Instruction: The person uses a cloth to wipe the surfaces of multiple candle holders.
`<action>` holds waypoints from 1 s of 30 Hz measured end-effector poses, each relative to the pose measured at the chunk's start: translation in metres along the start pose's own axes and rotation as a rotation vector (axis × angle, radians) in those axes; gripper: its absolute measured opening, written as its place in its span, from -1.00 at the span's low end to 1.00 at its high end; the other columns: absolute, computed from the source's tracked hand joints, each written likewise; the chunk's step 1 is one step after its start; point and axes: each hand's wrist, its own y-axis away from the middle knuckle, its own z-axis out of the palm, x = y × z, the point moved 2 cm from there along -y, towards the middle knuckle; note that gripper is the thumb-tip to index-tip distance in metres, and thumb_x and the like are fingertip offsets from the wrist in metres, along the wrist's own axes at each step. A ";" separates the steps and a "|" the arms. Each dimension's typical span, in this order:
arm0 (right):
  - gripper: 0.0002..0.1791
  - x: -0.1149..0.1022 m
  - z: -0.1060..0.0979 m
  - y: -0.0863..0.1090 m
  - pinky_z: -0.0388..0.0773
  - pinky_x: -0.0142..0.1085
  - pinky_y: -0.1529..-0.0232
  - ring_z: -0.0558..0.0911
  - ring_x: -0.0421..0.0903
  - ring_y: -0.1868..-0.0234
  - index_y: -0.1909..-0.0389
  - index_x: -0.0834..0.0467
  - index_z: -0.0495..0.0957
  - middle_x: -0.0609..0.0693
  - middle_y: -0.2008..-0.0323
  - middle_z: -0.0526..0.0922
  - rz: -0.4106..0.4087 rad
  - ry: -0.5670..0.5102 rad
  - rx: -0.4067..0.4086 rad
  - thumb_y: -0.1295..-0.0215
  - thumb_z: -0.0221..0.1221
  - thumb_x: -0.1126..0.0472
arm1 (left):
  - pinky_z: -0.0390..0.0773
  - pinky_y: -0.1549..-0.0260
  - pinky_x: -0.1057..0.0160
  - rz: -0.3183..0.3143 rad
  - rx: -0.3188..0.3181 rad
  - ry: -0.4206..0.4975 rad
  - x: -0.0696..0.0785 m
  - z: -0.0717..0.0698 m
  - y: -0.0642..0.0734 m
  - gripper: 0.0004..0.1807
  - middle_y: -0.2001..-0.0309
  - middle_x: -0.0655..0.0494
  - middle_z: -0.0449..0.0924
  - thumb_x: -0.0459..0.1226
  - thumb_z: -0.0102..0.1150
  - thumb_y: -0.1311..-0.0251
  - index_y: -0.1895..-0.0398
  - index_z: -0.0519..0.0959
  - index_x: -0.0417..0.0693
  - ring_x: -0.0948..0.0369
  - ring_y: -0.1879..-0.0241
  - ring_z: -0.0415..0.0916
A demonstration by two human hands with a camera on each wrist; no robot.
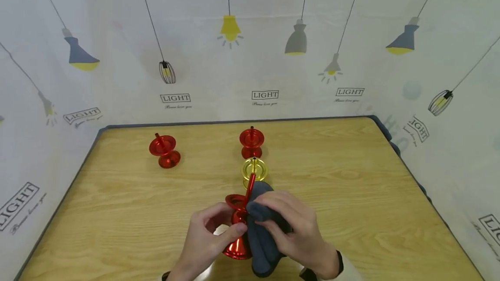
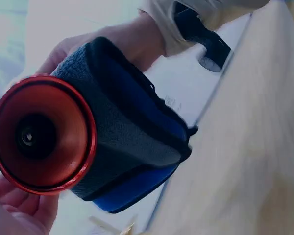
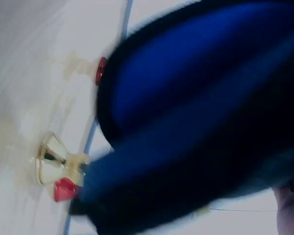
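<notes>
My left hand grips a shiny red candle holder by its waist, below the dish, with the thumb across the front. The holder leans slightly, its thin red post pointing up. Its round, hollow underside faces the left wrist view. In my right hand a dark blue-grey cloth is pinched, folded against the holder's right side near the dish and post. Bright blue inner folds of the cloth fill much of the right wrist view. Some right fingertips are hidden by the cloth.
Just beyond my hands stands a gold candle holder, with a red one right behind it. Another red candle holder stands at the far left of the wooden table. White lamp-printed sheeting surrounds the table's back and sides.
</notes>
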 end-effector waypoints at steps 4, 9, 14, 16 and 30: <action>-0.74 0.004 0.004 0.004 0.58 -0.34 -0.14 0.68 0.04 0.10 0.04 0.38 0.60 0.25 0.16 0.69 -0.004 -0.024 0.041 -0.40 0.25 0.26 | 0.64 0.10 0.30 -0.025 -0.130 0.238 -0.007 -0.003 -0.003 -0.76 0.09 0.16 0.73 -0.31 0.20 -0.39 -0.06 0.67 -0.12 0.28 0.14 0.64; -0.71 0.016 0.005 0.010 0.60 -0.35 -0.09 0.69 -0.01 0.07 -0.03 0.35 0.58 0.25 0.13 0.69 0.092 -0.134 0.051 -0.30 0.29 0.42 | 0.65 0.07 0.32 -0.101 -0.345 0.522 -0.016 -0.004 -0.010 -0.71 0.08 0.20 0.73 -0.20 -0.04 -0.54 -0.09 0.66 0.00 0.32 0.09 0.66; -0.54 0.022 0.004 0.017 0.61 -0.41 -0.03 0.72 -0.07 0.11 -0.04 0.27 0.61 0.18 0.16 0.72 0.203 -0.056 0.063 -0.09 0.34 0.58 | 0.64 0.12 0.36 -0.092 -0.269 0.187 -0.012 -0.008 -0.015 -0.70 0.15 0.13 0.70 -0.23 0.03 -0.51 -0.05 0.61 -0.28 0.34 0.16 0.65; -0.60 0.022 0.003 0.018 0.61 -0.44 -0.03 0.72 -0.07 0.13 -0.03 0.25 0.62 0.15 0.17 0.73 0.210 0.020 0.057 -0.15 0.35 0.52 | 0.65 0.11 0.36 -0.113 -0.195 0.009 -0.007 -0.008 -0.015 -0.67 0.16 0.04 0.70 -0.22 0.15 -0.44 -0.04 0.60 -0.34 0.30 0.17 0.65; -0.74 0.017 0.001 0.011 0.60 -0.36 -0.11 0.70 0.00 0.12 0.02 0.32 0.62 0.16 0.15 0.71 0.052 0.109 0.018 -0.44 0.23 0.21 | 0.67 0.19 0.30 -0.130 -0.153 0.009 -0.013 -0.004 -0.024 -0.63 0.22 0.07 0.73 -0.19 0.39 -0.25 0.06 0.65 -0.33 0.28 0.25 0.68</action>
